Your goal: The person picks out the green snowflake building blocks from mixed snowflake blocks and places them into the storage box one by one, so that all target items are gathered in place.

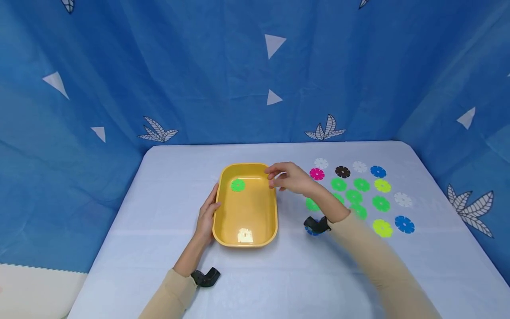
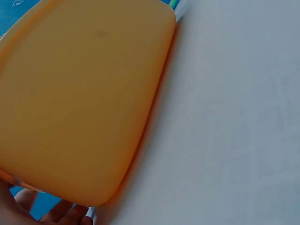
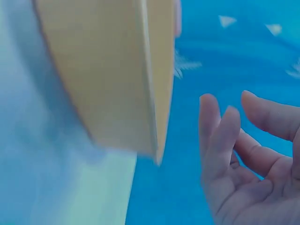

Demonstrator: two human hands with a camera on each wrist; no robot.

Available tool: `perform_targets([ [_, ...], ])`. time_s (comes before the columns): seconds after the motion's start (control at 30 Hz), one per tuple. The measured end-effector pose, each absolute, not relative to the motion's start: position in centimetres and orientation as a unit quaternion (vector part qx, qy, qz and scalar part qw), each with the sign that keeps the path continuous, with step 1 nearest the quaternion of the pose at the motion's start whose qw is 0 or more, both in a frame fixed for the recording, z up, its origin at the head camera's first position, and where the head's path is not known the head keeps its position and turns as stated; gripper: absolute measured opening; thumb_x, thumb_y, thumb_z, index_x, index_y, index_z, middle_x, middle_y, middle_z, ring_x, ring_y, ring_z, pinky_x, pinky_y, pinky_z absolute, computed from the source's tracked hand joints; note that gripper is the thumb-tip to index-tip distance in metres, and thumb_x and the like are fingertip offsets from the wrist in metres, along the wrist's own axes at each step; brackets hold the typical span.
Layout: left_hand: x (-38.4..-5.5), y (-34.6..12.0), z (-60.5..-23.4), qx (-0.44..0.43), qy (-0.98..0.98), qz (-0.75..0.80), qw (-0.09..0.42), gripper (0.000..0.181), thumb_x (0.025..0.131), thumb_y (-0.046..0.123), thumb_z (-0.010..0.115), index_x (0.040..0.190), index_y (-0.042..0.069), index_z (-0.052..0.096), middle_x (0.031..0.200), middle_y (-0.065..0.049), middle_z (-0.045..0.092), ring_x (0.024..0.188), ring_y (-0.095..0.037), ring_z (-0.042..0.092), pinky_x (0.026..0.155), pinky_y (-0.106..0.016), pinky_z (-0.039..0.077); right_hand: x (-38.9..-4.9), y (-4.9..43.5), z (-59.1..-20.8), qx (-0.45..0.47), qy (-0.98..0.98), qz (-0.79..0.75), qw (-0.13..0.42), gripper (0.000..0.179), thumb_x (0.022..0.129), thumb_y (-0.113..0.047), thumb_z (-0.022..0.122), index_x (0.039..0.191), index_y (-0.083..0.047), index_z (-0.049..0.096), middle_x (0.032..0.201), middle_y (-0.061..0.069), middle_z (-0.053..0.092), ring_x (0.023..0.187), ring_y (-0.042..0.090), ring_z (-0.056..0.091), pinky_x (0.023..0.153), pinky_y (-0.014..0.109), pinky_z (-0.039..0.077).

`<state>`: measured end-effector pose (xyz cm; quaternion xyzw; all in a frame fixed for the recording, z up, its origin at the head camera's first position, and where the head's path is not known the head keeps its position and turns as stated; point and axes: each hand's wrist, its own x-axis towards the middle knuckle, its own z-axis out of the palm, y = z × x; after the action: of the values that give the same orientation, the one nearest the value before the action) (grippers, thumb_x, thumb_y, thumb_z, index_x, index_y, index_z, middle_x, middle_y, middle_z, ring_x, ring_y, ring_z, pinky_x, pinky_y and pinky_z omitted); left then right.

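My right forearm (image 1: 328, 204) is covering parts of several green discs (image 1: 353, 196), and the black strap (image 1: 317, 225) on that wrist is hiding most of a blue disc (image 1: 312, 233). Both my sleeves (image 1: 171, 293) are running out of the head view at six o'clock, and the left-wrist view is cutting off the yellow tray (image 1: 246, 208) and much of my left hand (image 1: 206, 217). That hand is gripping the tray at its nine o'clock wall, the thumb lying at the rim. My right hand (image 1: 290, 177) is holding nothing, its fingers parting in a loose curve near the tray's two o'clock corner, so the tray is lying toward their eight o'clock. One green disc (image 1: 237, 185) is lying inside, near eleven o'clock.
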<state>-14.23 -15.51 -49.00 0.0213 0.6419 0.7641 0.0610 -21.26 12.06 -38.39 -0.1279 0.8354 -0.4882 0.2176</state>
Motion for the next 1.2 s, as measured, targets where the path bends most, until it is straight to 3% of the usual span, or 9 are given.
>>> perform_targets([
  [0.13, -14.2, -15.6, -48.8, 0.024, 0.640, 0.766, 0.060, 0.059, 0.103, 0.011, 0.032, 0.158, 0.027, 0.019, 0.164, 0.011, 0.012, 0.151, -0.008, 0.009, 0.113, -0.011, 0.028, -19.6, 16.1, -38.6, -0.088, 0.864, -0.462, 0.178, 0.041, 0.092, -0.015, 0.066, 0.131, -0.005, 0.059, 0.115, 0.014, 0.062, 0.094, 0.023, 0.065, 0.081, 0.040, 0.060],
  [0.47, -14.3, -15.7, -48.8, 0.024, 0.636, 0.769, 0.061, 0.058, 0.103, 0.011, 0.031, 0.158, 0.026, 0.019, 0.164, 0.011, 0.012, 0.151, -0.008, 0.008, 0.119, -0.020, 0.023, -16.8, 22.8, -41.2, -0.022, 0.883, -0.447, 0.139, 0.047, 0.088, -0.013, 0.071, 0.130, 0.002, 0.058, 0.118, 0.023, 0.061, 0.092, 0.026, 0.062, 0.077, 0.033, 0.058],
  [0.73, -14.1, -15.6, -49.0, 0.021, 0.636, 0.769, 0.065, 0.059, 0.103, 0.011, 0.032, 0.158, 0.024, 0.018, 0.165, 0.011, 0.011, 0.151, -0.008, 0.007, 0.117, -0.016, 0.024, -16.6, 23.8, -43.9, 0.015, 0.879, -0.454, 0.142, 0.049, 0.085, -0.015, 0.072, 0.130, 0.001, 0.058, 0.121, 0.022, 0.059, 0.092, 0.023, 0.059, 0.071, 0.026, 0.053],
  [1.0, -14.2, -15.5, -49.2, 0.024, 0.630, 0.773, 0.065, 0.059, 0.103, 0.011, 0.032, 0.159, 0.022, 0.016, 0.165, 0.010, 0.011, 0.152, -0.009, 0.007, 0.123, -0.033, 0.016, -16.4, 23.5, -45.4, 0.045, 0.890, -0.433, 0.137, 0.049, 0.083, -0.016, 0.075, 0.127, 0.000, 0.060, 0.120, 0.021, 0.060, 0.093, 0.024, 0.057, 0.068, 0.025, 0.052],
  [1.2, -14.1, -15.5, -49.1, 0.025, 0.628, 0.775, 0.064, 0.059, 0.103, 0.011, 0.032, 0.158, 0.023, 0.017, 0.165, 0.011, 0.011, 0.151, -0.008, 0.008, 0.123, -0.031, 0.016, -16.4, 23.3, -45.9, 0.051, 0.901, -0.414, 0.120, 0.049, 0.081, -0.016, 0.076, 0.125, 0.001, 0.061, 0.119, 0.021, 0.061, 0.097, 0.027, 0.057, 0.068, 0.025, 0.052],
])
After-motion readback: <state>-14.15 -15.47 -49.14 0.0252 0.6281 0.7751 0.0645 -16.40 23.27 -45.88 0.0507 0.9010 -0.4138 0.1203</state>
